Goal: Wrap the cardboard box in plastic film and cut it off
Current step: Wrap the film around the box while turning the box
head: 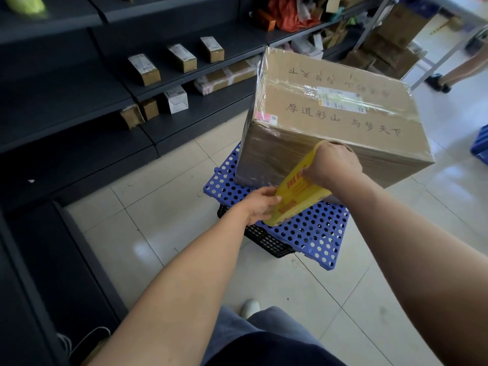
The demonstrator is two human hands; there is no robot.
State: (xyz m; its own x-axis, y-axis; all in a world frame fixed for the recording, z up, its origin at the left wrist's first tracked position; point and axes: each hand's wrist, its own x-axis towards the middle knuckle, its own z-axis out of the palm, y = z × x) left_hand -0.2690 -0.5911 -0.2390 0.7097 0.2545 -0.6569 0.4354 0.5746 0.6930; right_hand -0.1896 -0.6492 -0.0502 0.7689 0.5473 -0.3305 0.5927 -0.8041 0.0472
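Yellow roll of plastic film (298,192), tilted, held at both ends. Right grip (336,165) clamped on the upper end: fingers curled over the core rim, thumb pressed on the printed side. Left grip (260,207) wrapped round the lower end, thumb lying across the yellow face. Neither grip spread; both closed on the roll.

Upper end of the roll sits close against the near side of the cardboard box (330,114); contact not certain. Box rests on a blue perforated panel (314,231), which lies on a black mesh crate (266,243). Clear film shows glossy and wrinkled on the box's sides and top edges. Label and handwritten characters on the box top.

Pale tiled floor (158,207) beneath. Dark shelving (79,88) to the left carries small cartons (144,68). Another person's leg (464,67) far right.
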